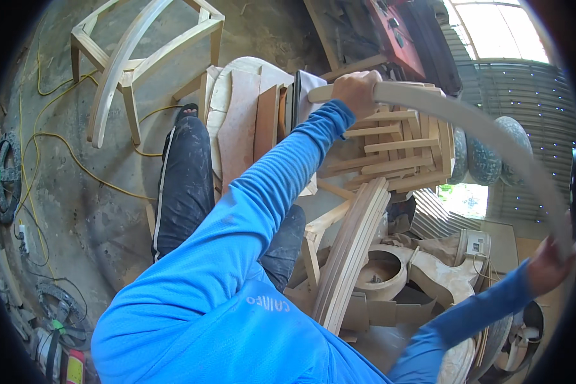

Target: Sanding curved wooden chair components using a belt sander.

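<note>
A long, pale curved wooden piece (480, 123) arches across the right side, held at both ends. My left hand (356, 94) is closed around it near its left end, which sticks out past the fist. My right hand (550, 265) is closed on the far right end, close to the picture's dark rim, so its fingers show only in part. Just below and left of my left hand stands an upright dark-edged board with a grey face (307, 89). Behind that hand lies a pile of straight wooden bars (403, 144).
Curved wooden strips (352, 256) lean together beside my body. A wooden frame (144, 67) stands at the upper left. Yellow cord (64, 137) trails over the concrete floor. A red machine (400, 41) is at the back, and a round pale housing (381, 269) sits at the right.
</note>
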Demonstrator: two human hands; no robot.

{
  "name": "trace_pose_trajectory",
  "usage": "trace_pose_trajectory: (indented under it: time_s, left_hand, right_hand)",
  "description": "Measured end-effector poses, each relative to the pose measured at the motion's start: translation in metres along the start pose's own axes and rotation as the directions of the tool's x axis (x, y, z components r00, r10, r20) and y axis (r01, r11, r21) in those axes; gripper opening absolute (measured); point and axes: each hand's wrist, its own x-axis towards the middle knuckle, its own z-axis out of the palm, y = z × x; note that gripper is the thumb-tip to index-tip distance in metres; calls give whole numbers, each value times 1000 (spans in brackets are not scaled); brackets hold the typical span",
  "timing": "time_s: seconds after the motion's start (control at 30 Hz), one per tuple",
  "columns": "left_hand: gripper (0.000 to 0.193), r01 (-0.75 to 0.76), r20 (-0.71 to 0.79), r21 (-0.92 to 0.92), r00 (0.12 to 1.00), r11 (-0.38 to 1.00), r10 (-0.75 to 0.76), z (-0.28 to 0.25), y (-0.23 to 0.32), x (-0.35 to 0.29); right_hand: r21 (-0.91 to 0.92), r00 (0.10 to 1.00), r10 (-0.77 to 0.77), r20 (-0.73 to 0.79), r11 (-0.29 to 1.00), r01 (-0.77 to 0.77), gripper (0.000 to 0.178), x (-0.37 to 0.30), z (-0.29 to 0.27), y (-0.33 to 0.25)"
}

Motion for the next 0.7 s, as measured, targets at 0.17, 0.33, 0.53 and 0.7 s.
trace_pose_trajectory:
  time_s: [0.17,0.33,0.53,0.7]
  left_hand:
    - [28,-356,59,17,933,934,354,2,-23,-13]
    - [30,-483,248,19,851,876,464,-12,-21,-49]
    - [41,-628,417,-69,687,775,595,-10,-1,-132]
    - [42,-602,404,-137,692,787,599,-24,9,-152]
  right_hand:
    - [149,981,129,144,977,-151,28,-187,-189,-2]
    - [141,384,923,29,377,-916,37,-356,-163,-35]
    - [-890,760,595,262,453,-48,54,-347,-151,-66]
    - [-799,206,977,54,166,-578,59,-414,-226,-52]
